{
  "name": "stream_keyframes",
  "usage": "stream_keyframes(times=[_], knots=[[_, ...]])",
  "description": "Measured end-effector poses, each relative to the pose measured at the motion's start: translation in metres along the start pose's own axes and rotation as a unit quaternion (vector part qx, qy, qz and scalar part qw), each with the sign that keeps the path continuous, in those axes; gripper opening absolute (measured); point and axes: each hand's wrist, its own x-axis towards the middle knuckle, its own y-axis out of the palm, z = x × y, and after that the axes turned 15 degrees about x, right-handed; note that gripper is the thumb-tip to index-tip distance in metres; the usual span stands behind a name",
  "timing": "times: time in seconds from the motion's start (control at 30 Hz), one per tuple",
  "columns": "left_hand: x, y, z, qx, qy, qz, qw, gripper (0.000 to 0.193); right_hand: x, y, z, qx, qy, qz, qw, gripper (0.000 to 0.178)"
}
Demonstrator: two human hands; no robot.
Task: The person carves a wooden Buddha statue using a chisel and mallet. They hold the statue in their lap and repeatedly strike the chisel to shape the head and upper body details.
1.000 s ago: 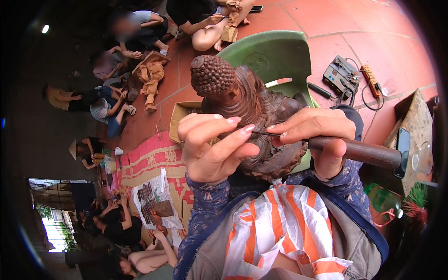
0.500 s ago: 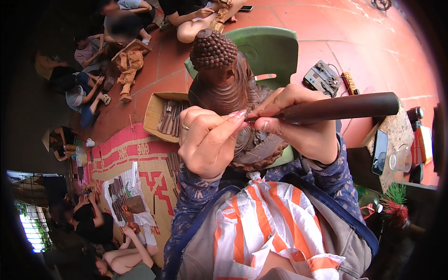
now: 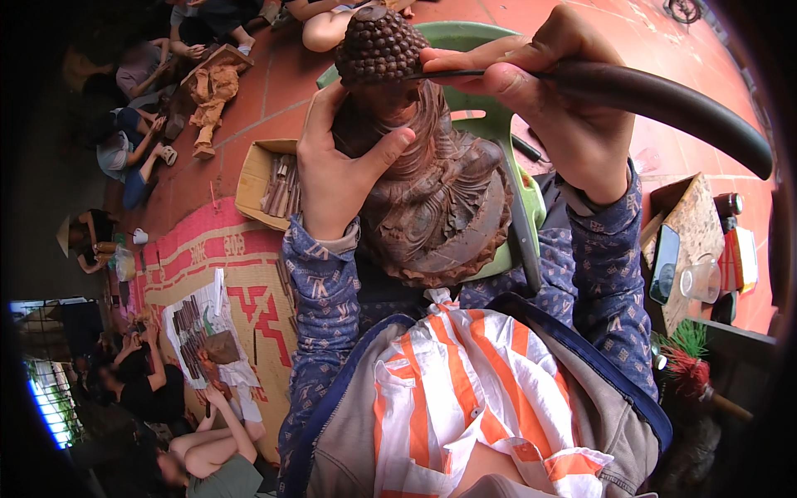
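Note:
A dark brown carved wooden statue (image 3: 432, 207), a seated figure with rows of knobs on its head, stands in front of me against a green plastic chair (image 3: 494, 37). Around its neck and shoulder wraps my left hand (image 3: 344, 162), thumb on the near side and other fingers mostly hidden behind. My right hand (image 3: 573, 100) is closed on a carving chisel (image 3: 664, 104) with a long dark handle. The chisel's thin blade reaches the side of the head below the knobs, and my fingertips lie close to that spot.
A cardboard box (image 3: 253, 178) of carving tools sits left of the statue. Beyond it, more tools lie on white cloth (image 3: 217, 303) over a patterned mat (image 3: 266, 266). At right, a board (image 3: 693, 220) bears a phone (image 3: 664, 264) and plastic cup (image 3: 701, 280). Several people sit leftward.
My left hand has left the chisel's tip and taken hold of the statue. My right hand has risen with the chisel, from before the statue's chest to its head.

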Motion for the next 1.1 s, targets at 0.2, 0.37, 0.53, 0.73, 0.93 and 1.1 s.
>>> stream_keyframes(times=[0.2, 0.37, 0.53, 0.73, 0.93, 1.1], knots=[[-0.001, -0.002, 0.0, 0.018, 0.008, -0.009, 1.0, 0.063, 0.003, 0.004, 0.01, -0.064, 0.01, 0.076, 0.995, 0.016], [0.0, -0.002, -0.003, 0.04, 0.02, -0.016, 0.999, 0.062, 0.005, 0.004, 0.011, -0.071, 0.004, 0.09, 0.993, 0.017], [-0.001, -0.002, -0.001, 0.046, 0.011, -0.011, 0.999, 0.062, 0.004, 0.005, 0.014, -0.082, 0.013, 0.073, 0.994, 0.018], [-0.003, -0.002, 0.002, 0.056, 0.017, -0.014, 0.998, 0.061, 0.017, 0.026, 0.038, -0.279, 0.072, 0.11, 0.951, 0.018], [-0.003, 0.002, 0.0, 0.018, -0.003, -0.005, 1.0, 0.06, 0.018, 0.034, 0.054, -0.37, 0.089, 0.127, 0.916, 0.017], [-0.002, 0.003, 0.006, 0.0, 0.012, -0.026, 1.0, 0.057, 0.008, 0.017, 0.045, -0.196, 0.061, 0.063, 0.977, 0.014]])
